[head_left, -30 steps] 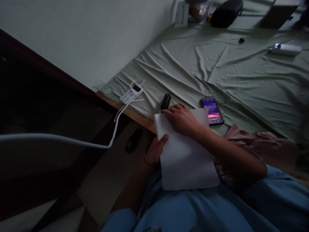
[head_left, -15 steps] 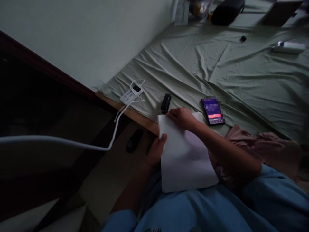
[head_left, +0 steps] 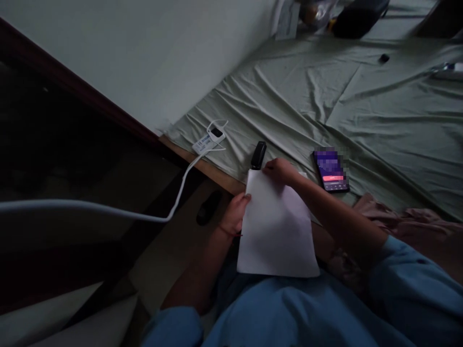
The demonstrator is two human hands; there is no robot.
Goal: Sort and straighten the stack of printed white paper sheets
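A green sheet is spreading wide. Paper is sitting by its 7 o'clock edge. At the paper's 10 o'clock, the left hand is gripping it; at 12, the right hand is touching it with bent fingers, maybe pinching, I cannot tell. A phone is lying toward 2, a stapler toward 11.

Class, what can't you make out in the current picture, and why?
- Left hand: some fingertips, head view, hidden by the paper.
- Phone: part of its screen, head view, covered by pixel blocks.
- Label by the cable: head view, print too small.
- Shiny object: head view, cut off by the right edge.
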